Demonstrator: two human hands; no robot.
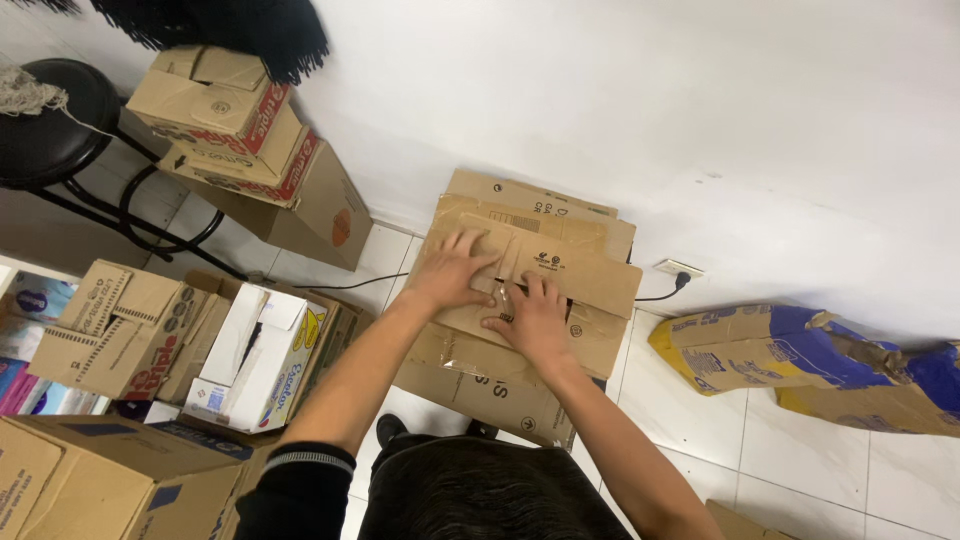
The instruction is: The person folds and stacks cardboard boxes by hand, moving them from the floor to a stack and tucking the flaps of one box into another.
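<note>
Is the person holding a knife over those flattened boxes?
No: both the left hand and right hand press flat on the cardboard stack.

White tiled floor (700, 400): cardboard boxes (520, 290), black stool (60, 120).

A single head-worn camera looks steeply down from above the person's own torso, facing forward toward a white wall (700, 110) that fills the frame from 12 to 3 o'clock. It sits close: both forearms enter from 6 o'clock and reach the flattened cardboard stack (590, 285) at centre. The tiled floor (830, 470) at 4 o'clock lies farther below. No second view overlaps it.
</note>
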